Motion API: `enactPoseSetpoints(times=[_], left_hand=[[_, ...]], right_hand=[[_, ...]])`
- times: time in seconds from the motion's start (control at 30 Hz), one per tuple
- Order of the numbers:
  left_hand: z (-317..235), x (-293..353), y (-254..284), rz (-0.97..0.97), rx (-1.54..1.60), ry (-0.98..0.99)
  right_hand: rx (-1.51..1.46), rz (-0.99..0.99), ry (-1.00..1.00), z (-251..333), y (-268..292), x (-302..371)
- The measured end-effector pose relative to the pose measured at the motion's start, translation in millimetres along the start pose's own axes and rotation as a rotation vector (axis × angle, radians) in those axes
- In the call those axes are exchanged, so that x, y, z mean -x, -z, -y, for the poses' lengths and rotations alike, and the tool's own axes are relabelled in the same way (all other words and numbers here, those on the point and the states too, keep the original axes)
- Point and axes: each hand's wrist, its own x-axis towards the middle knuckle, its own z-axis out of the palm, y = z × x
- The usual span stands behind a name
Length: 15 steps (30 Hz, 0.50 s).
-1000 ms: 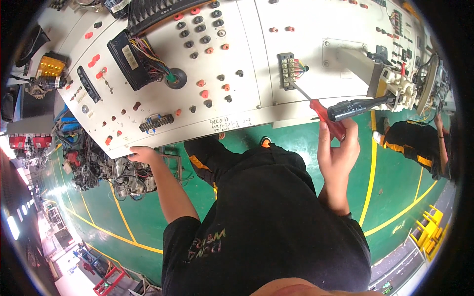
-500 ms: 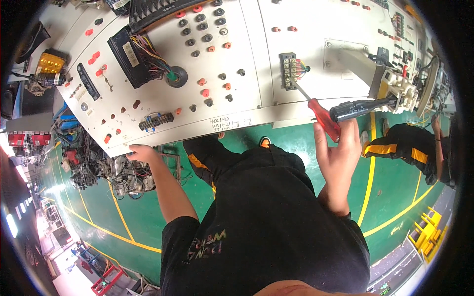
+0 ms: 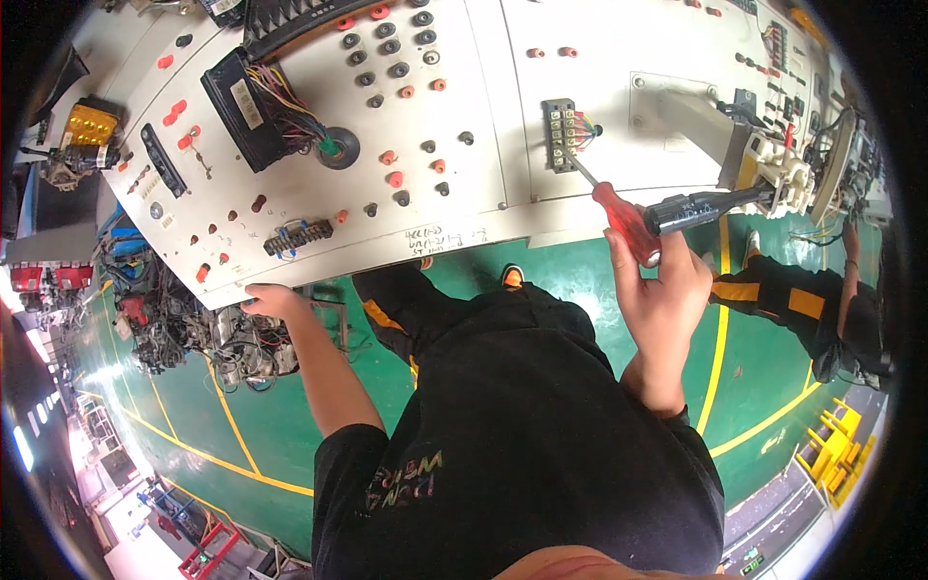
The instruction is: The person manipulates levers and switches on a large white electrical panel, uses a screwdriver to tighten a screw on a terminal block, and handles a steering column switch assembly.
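Note:
My right hand (image 3: 667,295) is closed around a screwdriver (image 3: 623,224) with a clear red handle. Its thin metal shaft slants up and left, and the tip meets the lower end of a black terminal block (image 3: 559,137). Several coloured wires (image 3: 587,130) run from that block into a hole in the white panel (image 3: 464,179). A black stalk lever (image 3: 706,210) sticks out beside the handle and hides part of my fingers. At the panel's near left corner, my left hand (image 3: 275,302) grips the edge, with some fingers hidden beneath.
A black control box (image 3: 242,111) with a wire bundle, coloured sockets and a second terminal strip (image 3: 298,238) are mounted on the panel. Engine parts (image 3: 242,343) stand below at left. Another person (image 3: 802,300) is at the right, near yellow stools (image 3: 836,449).
The panel has shifted slightly left in view, and the screwdriver's handle with it. Its tip stays at the terminal block. The other person's legs at right have moved.

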Motion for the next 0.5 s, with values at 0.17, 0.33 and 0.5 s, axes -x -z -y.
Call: enactPoseSetpoints(times=[0.17, 0.33, 0.5], left_hand=[[-1.5, 0.6, 0.1, -0.006, 0.014, 0.016], [-3.5, 1.7, 1.1, -0.018, 0.014, -0.009], [-2.4, 1.2, 3.1, -0.028, -0.023, -0.036]], right_hand=[[0.021, -0.044, -0.007, 2.8, -6.1, 1.6], [0.023, -0.146, -0.067, 3.3, -12.2, 5.6], [-0.026, -0.143, -0.078, -5.7, -9.8, 16.2]])
